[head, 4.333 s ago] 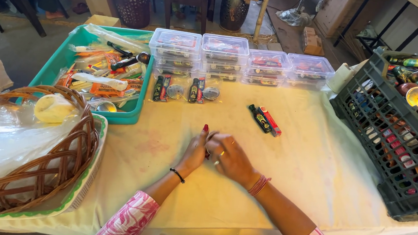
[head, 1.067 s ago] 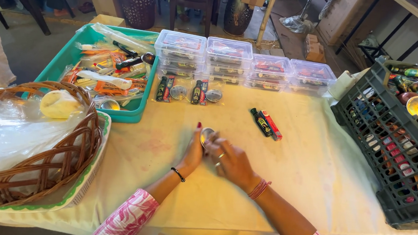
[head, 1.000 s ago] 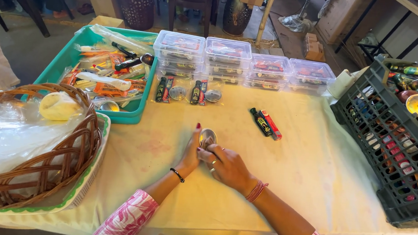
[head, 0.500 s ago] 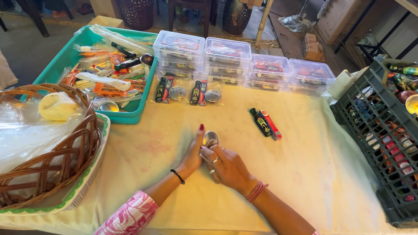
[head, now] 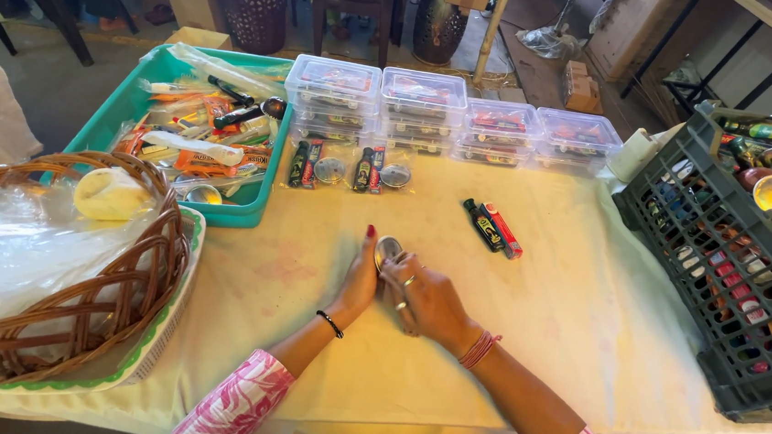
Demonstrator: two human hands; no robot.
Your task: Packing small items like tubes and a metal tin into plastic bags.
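From the head camera, the left hand [head: 360,284] and right hand [head: 424,295] meet over the cream tablecloth [head: 582,297], both curled round a small round metal tin [head: 388,250]; whether its lid is on I cannot tell. Two bagged sets [head: 346,167] lie finished before the clear boxes [head: 449,116]. Two loose tubes [head: 492,227] remain unpacked, with more stock in the teal tray [head: 249,213].

bare cloth [head: 582,297] right of hands; basket [head: 75,312] left, crate [head: 721,271] right, boxes [head: 449,116] ahead.
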